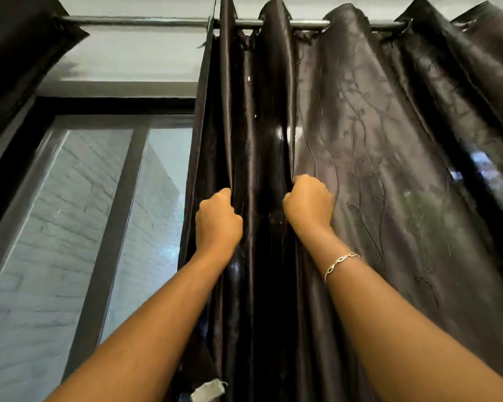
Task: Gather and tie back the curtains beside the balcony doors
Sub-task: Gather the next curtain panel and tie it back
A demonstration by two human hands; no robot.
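Finding: the dark curtain (375, 169) hangs from the rod (145, 21). It is bunched at its left edge beside the balcony door (70, 198) and spread loose toward the rod's right end. My left hand (218, 219) is fisted round the leading fold, my right hand (308, 204) round the next (fingertips buried in cloth). Recommendation: bring fold to fold at level height, pulling sideways along the rod, not downward.

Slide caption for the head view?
Left hand and right hand each grip a fold of the dark glossy curtain hanging from a grey metal rod.
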